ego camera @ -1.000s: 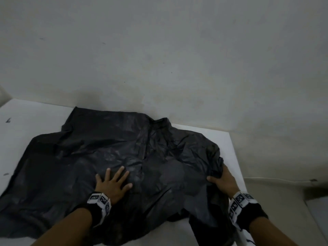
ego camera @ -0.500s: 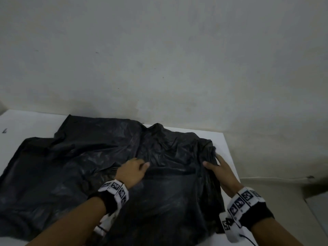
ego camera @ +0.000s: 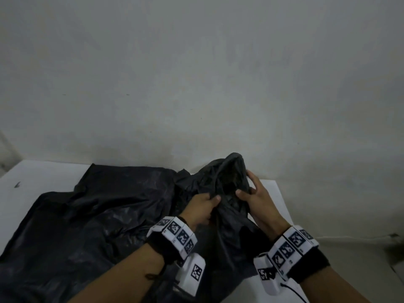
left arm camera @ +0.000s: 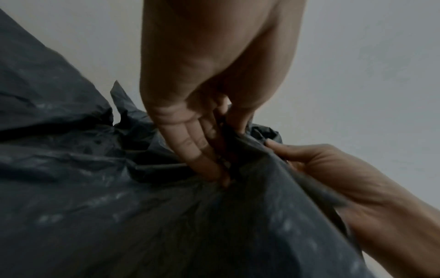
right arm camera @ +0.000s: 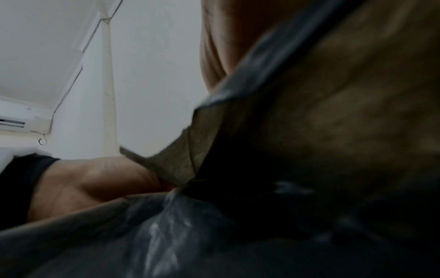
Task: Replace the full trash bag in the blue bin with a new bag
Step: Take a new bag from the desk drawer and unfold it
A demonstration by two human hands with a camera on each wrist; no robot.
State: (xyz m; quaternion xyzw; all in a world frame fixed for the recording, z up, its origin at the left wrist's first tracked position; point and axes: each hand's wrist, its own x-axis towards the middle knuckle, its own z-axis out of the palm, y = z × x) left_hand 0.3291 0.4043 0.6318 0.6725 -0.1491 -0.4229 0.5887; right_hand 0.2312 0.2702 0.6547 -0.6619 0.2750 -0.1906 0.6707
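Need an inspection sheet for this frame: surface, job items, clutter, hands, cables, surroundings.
Surface: white table, small dark mark near its far left edge.
Job's things: black trash bag lies crumpled across the table, right end lifted and bunched; blue bin not in view.
Clutter: nothing seen.
Grippers: left hand and right hand each pinch the bag's raised end, close together.
Cables: thin black lead trails from the right wrist unit.
Surroundings: plain grey wall behind the table; wall unit high up, seen from the right wrist.

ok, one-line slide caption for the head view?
Both hands, left and right, pinch open a black trash bag on a white table.
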